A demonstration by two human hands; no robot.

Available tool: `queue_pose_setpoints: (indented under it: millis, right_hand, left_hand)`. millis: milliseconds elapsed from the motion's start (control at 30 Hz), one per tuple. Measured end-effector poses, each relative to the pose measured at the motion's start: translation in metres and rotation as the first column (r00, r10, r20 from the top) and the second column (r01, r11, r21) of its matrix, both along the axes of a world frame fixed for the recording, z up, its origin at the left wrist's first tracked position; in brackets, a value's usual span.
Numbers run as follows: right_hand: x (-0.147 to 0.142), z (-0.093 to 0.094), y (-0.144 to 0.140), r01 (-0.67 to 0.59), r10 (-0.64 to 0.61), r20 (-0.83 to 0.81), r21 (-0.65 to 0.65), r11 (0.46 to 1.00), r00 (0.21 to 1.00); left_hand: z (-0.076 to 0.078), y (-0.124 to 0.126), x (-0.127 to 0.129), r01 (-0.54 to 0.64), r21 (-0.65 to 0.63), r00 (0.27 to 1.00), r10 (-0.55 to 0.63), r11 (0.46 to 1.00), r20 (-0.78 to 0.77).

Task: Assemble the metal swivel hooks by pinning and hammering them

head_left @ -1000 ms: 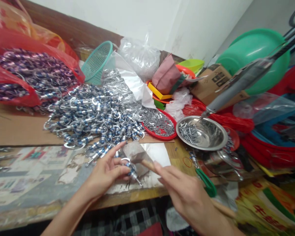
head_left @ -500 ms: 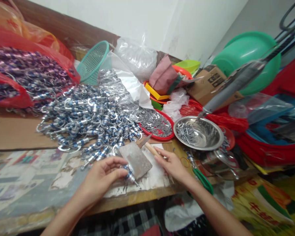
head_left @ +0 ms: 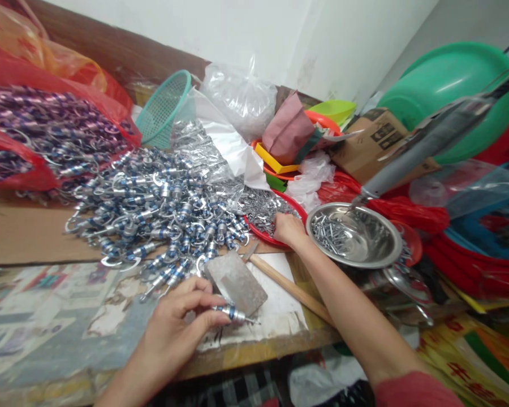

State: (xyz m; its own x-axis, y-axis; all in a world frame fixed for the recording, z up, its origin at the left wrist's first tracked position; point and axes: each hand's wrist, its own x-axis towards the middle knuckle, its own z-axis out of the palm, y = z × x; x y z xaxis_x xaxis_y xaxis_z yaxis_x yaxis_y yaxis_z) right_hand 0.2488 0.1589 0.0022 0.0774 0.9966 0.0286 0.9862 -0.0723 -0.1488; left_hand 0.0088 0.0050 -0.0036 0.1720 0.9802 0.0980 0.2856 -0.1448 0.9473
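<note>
Between the thumb and fingers of my left hand [head_left: 195, 314] is a small silver and blue metal fitting [head_left: 233, 312], its thin pin pointing right. It is just in front of a grey metal block [head_left: 237, 282]. My right hand [head_left: 288, 229] reaches into a red tray [head_left: 299, 209] of small silver metal pieces [head_left: 258, 204]. Its fingers are bent down into the pieces, and the fingertips are hidden. A hammer [head_left: 290, 288] with a wooden handle lies right of the block, partly under my right forearm.
A large heap of silver and blue fittings [head_left: 152, 203] covers the table's left middle. Purple fittings fill a red bag [head_left: 127, 133]. A steel bowl [head_left: 392, 257] with pins stands right of the tray. A grey tool arm [head_left: 419, 150] slants above the bowl.
My right hand has let go of the hammer's handle and moved up into the red tray. My left hand keeps the fitting, now slightly farther right and turned more level.
</note>
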Motion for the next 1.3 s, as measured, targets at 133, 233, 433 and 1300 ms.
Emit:
queue_pose_setpoints:
  millis: [133, 233, 433, 1300]
  right_hand:
    - [-0.004, 0.013, -0.012, -0.03, 0.035, -0.092, 0.049, 0.998, 0.995]
    - [-0.022, 0.022, -0.053, -0.1, 0.128, -0.227, 0.132, 0.986, 0.966]
    - [-0.074, 0.02, -0.145, -0.371, 0.519, -0.724, 0.376, 0.849, 0.453]
    - [-0.058, 0.006, -0.17, -0.507, 0.831, -0.166, 0.724, 0.468, 0.53]
  left_hand:
    - [0.003, -0.001, -0.002, -0.012, -0.034, 1.0, 0.013, 0.999, 0.017]
    - [0.001, -0.002, -0.004, -0.051, -0.039, 0.999, 0.052, 0.998, 0.008]
    - [-0.007, -0.005, -0.002, -0.104, -0.039, 0.993, 0.106, 0.994, 0.046]
    - [0.02, -0.009, -0.003, 0.043, 0.039, 0.999, -0.043, 0.998, -0.01]
